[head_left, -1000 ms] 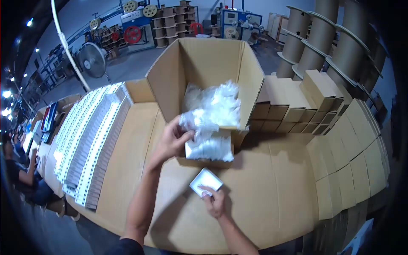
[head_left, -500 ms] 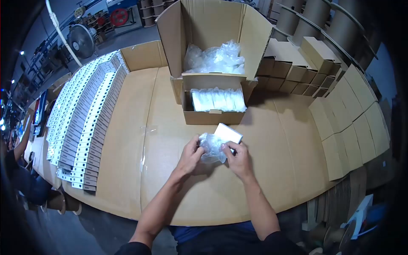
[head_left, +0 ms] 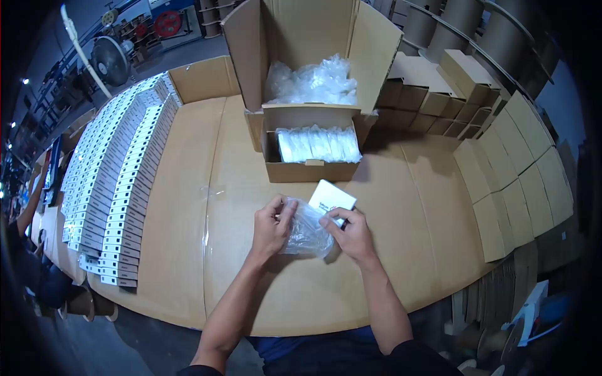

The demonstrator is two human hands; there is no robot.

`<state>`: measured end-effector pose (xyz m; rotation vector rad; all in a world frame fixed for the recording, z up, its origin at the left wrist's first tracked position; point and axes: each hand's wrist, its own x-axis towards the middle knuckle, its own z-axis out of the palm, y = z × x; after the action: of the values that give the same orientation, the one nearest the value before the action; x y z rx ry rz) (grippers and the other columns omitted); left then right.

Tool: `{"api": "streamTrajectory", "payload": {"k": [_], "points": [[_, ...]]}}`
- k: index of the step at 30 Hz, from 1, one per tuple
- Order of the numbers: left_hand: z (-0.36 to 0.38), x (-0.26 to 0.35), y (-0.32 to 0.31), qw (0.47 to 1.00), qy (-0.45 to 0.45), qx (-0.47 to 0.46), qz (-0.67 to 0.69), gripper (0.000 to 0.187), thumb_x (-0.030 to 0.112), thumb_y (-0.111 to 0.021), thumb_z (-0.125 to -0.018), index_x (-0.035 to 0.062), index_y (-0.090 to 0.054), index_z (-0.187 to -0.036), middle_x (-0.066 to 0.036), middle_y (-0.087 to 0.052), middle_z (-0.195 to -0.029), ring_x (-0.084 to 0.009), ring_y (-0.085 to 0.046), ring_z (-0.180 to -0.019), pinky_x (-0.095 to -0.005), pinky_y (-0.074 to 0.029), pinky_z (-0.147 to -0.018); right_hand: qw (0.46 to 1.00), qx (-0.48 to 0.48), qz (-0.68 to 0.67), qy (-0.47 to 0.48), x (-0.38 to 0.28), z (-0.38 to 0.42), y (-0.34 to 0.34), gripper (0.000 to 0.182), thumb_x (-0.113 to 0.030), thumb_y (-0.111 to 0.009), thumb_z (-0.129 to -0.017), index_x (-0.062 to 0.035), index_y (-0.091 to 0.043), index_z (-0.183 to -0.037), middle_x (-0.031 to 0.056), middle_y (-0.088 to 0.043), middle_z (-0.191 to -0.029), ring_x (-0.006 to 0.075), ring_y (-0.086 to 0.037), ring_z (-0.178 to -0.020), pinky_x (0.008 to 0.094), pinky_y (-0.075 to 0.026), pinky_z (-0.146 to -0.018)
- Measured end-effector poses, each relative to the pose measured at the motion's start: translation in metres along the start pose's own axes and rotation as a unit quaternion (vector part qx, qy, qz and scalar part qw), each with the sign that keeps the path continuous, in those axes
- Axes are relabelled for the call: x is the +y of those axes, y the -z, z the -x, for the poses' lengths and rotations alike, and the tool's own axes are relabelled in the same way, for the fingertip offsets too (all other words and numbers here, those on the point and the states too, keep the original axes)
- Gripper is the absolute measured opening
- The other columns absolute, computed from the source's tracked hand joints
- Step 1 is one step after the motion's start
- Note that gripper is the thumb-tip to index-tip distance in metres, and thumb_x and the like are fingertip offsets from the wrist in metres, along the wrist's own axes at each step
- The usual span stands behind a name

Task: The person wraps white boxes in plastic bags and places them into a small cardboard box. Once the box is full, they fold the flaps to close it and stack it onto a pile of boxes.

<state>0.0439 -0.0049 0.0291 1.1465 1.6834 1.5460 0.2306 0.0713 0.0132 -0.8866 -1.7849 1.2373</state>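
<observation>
My left hand (head_left: 269, 230) pinches the edge of a clear plastic bag (head_left: 308, 237), which hangs spread out between my hands. Closed at the lower corner of a small white box (head_left: 330, 197) with printing on its face is my right hand (head_left: 351, 233); its thumb also lies at the bag's right edge. The box sits just above the bag, tilted. Beyond my hands stands an open brown carton (head_left: 307, 173) holding a row of white packs in clear plastic (head_left: 318, 145).
Behind that carton, a larger open box (head_left: 382, 56) contains loose plastic bags (head_left: 313, 83). Long rows of white boxes (head_left: 119, 188) line the left side. Brown cartons (head_left: 514, 188) stand along the right, with more (head_left: 433, 100) at the back right. Another person's arm (head_left: 28, 210) shows far left.
The bag has gone from bunched to spread wider and lower. My left hand has moved slightly left, and the box's printed face now shows.
</observation>
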Motion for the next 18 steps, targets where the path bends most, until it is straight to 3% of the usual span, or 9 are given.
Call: {"api": "streamTrajectory", "payload": {"k": [1,4,5,8,9,12,16,18], "points": [[-0.002,-0.011,0.0,0.999,-0.013,-0.036,0.022,0.021,0.019,-0.061,-0.104,0.0017,-0.063,-0.093,0.004,-0.053,-0.07,-0.003,-0.045,-0.06,-0.0228,-0.037,-0.053,1.0,-0.008,0.013,0.016,0.013,0.0,0.0,0.024,-0.022,-0.081,-0.09,0.0012,-0.073,-0.089,-0.0004,-0.066,-0.083,0.0044,-0.051,-0.069,0.0241,-0.042,-0.058],[-0.016,-0.035,0.017,0.984,-0.001,-0.01,0.177,0.018,0.018,-0.063,-0.102,0.0003,-0.063,-0.101,-0.001,-0.059,-0.069,-0.0063,-0.055,-0.065,-0.0225,-0.045,-0.058,0.998,0.0,-0.055,-0.03,0.013,-0.003,0.01,0.02,-0.018,-0.077,-0.093,0.0014,-0.075,-0.094,0.0,-0.068,-0.082,0.0054,-0.052,-0.071,0.0248,-0.044,-0.061],[-0.024,-0.055,0.031,0.939,0.045,-0.032,0.34,0.027,0.024,-0.062,-0.104,0.0004,-0.058,-0.115,-0.005,-0.064,-0.085,-0.0085,-0.06,-0.072,-0.0237,-0.051,-0.064,0.99,0.024,-0.132,-0.048,0.01,-0.002,0.01,0.017,-0.012,-0.069,-0.099,0.0037,-0.073,-0.095,0.0032,-0.068,-0.091,0.0093,-0.059,-0.086,0.026,-0.047,-0.08],[-0.015,-0.037,0.014,0.881,0.095,-0.041,0.462,0.035,0.029,-0.059,-0.105,0.0005,-0.052,-0.124,-0.009,-0.063,-0.103,-0.0107,-0.063,-0.083,-0.0275,-0.058,-0.073,0.963,0.178,-0.185,-0.077,0.001,0.004,-0.009,0.022,-0.017,-0.066,-0.102,0.0034,-0.073,-0.097,0.0024,-0.068,-0.092,0.0088,-0.058,-0.087,0.0246,-0.046,-0.081],[-0.009,-0.038,0.006,0.894,0.083,-0.116,0.425,0.037,0.025,-0.057,-0.106,0.0002,-0.047,-0.131,-0.011,-0.06,-0.117,-0.0124,-0.064,-0.093,-0.032,-0.061,-0.08,0.973,0.18,-0.081,-0.117,-0.006,0.008,-0.01,0.026,-0.021,-0.064,-0.103,0.0036,-0.073,-0.101,0.0026,-0.069,-0.093,0.0092,-0.059,-0.09,0.0245,-0.045,-0.083],[0.007,-0.013,-0.015,0.969,0.02,-0.103,0.222,0.031,0.016,-0.064,-0.102,-0.0011,-0.054,-0.126,-0.006,-0.064,-0.111,-0.0107,-0.063,-0.095,-0.029,-0.056,-0.076,0.97,0.189,-0.13,-0.075,0.0,0.019,-0.032,0.026,-0.02,-0.064,-0.103,0.0036,-0.074,-0.102,0.0018,-0.069,-0.095,0.0098,-0.058,-0.091,0.0251,-0.045,-0.083],[0.007,-0.027,-0.011,0.964,0.035,-0.077,0.253,0.029,0.014,-0.067,-0.1,-0.0005,-0.057,-0.124,-0.004,-0.066,-0.107,-0.0087,-0.062,-0.094,-0.028,-0.054,-0.076,0.973,0.159,-0.15,-0.074,0.001,0.019,-0.033,0.033,-0.029,-0.073,-0.098,0.0036,-0.074,-0.107,-0.0015,-0.068,-0.087,0.0052,-0.054,-0.074,0.0221,-0.044,-0.068],[0.004,-0.027,-0.006,0.964,0.015,-0.097,0.249,0.031,0.012,-0.069,-0.099,-0.0001,-0.056,-0.125,-0.004,-0.066,-0.107,-0.0085,-0.063,-0.093,-0.0283,-0.054,-0.076,0.955,0.117,-0.259,-0.08,0.001,0.015,-0.035,0.036,-0.025,-0.076,-0.095,0.0065,-0.071,-0.113,0.0015,-0.071,-0.094,0.0056,-0.06,-0.078,0.0218,-0.048,-0.072]]}}
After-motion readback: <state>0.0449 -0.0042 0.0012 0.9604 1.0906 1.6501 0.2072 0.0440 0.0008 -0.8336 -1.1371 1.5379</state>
